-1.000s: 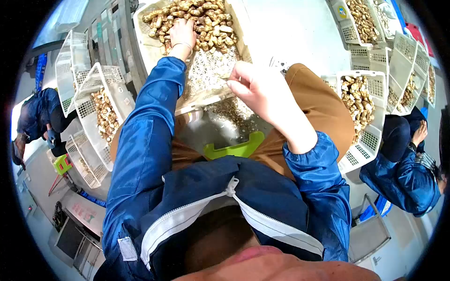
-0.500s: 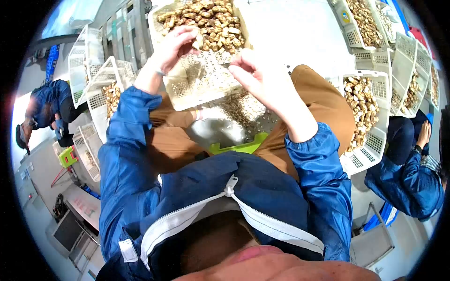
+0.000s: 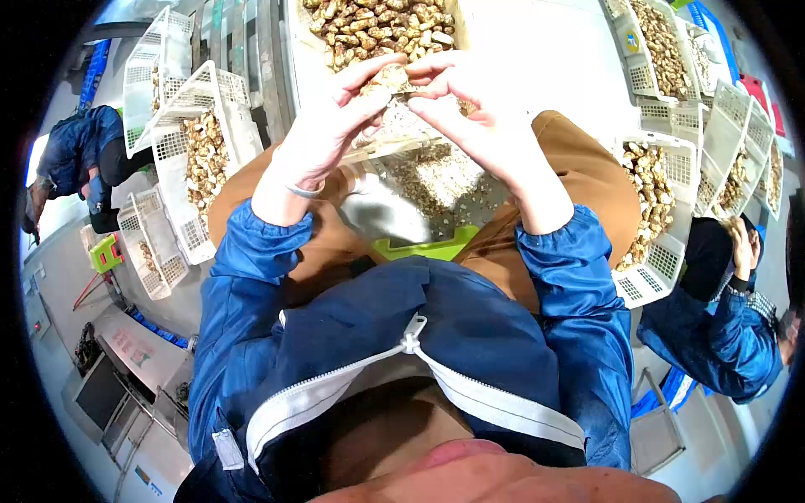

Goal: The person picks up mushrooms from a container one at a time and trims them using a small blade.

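A tan, knobbly piece that looks like a mushroom (image 3: pixel 390 78) is held between the fingertips of my left hand (image 3: pixel 314 142), which are closed round it. My right hand (image 3: pixel 482 126) meets it from the other side, fingers bent and pinched close to the piece's edge. A small dark sliver shows by the right fingertips, too small to name. Just beyond both hands is a white basket (image 3: pixel 464 32) with a heap of similar brown and cream pieces (image 3: pixel 377 32). My hands partly hide the basket's near part, where pale crumbs lie.
Pale scraps (image 3: pixel 440 180) litter the floor between my knees, near a green plastic edge (image 3: pixel 428 246). White baskets of pieces stand left (image 3: pixel 199 243) and right (image 3: pixel 641 285). Co-workers in blue sit or bend at the far left (image 3: pixel 80 155) and right (image 3: pixel 713 335).
My hands have come together from apart, and my right hand has joined the left at the piece. The view has shifted, so the basket appears higher.
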Demonstrator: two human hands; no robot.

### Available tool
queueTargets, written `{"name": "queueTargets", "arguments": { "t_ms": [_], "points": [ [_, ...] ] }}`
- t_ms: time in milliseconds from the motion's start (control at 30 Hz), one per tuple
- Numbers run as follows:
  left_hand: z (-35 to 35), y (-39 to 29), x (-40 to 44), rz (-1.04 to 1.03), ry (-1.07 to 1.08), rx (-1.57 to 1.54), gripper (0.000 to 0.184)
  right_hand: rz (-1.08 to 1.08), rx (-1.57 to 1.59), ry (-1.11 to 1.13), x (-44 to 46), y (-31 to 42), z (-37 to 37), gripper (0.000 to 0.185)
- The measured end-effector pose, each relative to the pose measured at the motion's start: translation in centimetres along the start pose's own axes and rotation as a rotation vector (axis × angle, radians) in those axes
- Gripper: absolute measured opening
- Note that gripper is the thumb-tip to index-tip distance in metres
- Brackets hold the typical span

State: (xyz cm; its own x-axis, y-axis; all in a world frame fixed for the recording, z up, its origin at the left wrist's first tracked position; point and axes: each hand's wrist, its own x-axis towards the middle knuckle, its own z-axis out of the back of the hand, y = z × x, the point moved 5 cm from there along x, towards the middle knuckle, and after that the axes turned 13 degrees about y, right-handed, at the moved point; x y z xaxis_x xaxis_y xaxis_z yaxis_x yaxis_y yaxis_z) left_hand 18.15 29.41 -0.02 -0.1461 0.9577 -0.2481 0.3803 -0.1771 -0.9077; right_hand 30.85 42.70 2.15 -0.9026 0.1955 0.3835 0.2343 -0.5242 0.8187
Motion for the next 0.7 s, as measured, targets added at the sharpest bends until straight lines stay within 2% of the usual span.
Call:
{"name": "queueTargets", "arguments": {
  "t_ms": [100, 233, 367, 400, 500, 533, 600, 633, 667, 700],
  "points": [
    [0.0, -0.6, 0.2, 0.014, -0.026, 0.063, 0.048, -0.073, 0.108, -0.012, 0.2, -0.6, -0.2, 0.011],
    [0.9, 0.0, 0.3, 0.049, -0.031, 0.107, 0.050, -0.329, 0.306, 0.025, 0.4, -0.8, 0.3, 0.011],
    [0.5, -0.3, 0.2, 0.068, -0.044, 0.147, 0.052, -0.012, 0.083, 0.000, 0.6, -0.2, 0.0, 0.012],
    [0.6, -0.1, 0.1, 0.077, -0.042, 0.142, 0.052, -0.069, 0.181, -0.029, 0.4, -0.7, -0.3, 0.013],
    [0.2, -0.1, 0.2, 0.056, 0.024, 0.023, 0.053, -0.415, 0.612, -0.014, -0.6, -1.8, -0.8, 0.015],
    [0.3, 0.1, 0.1, 0.064, 0.038, 0.016, 0.055, -0.372, 0.515, 0.024, -0.8, -2.7, -0.7, 0.016],
    [-0.6, -0.5, 0.0, 0.056, -0.009, 0.069, 0.063, -0.397, 0.576, 0.005, -1.1, -2.9, -1.0, 0.017],
    [-0.8, -0.9, -0.1, 0.060, 0.021, 0.062, 0.062, -0.412, 0.607, -0.004, -1.1, -2.9, -1.0, 0.018],
    [-1.0, -1.2, -0.3, 0.064, 0.052, 0.056, 0.060, -0.297, 0.521, -0.009, -0.5, -2.3, -0.3, 0.017],
    [-0.9, -1.3, -0.3, 0.060, 0.061, 0.077, 0.061, -0.310, 0.530, 0.001, -0.6, -2.3, -0.3, 0.015]
  ]
}}
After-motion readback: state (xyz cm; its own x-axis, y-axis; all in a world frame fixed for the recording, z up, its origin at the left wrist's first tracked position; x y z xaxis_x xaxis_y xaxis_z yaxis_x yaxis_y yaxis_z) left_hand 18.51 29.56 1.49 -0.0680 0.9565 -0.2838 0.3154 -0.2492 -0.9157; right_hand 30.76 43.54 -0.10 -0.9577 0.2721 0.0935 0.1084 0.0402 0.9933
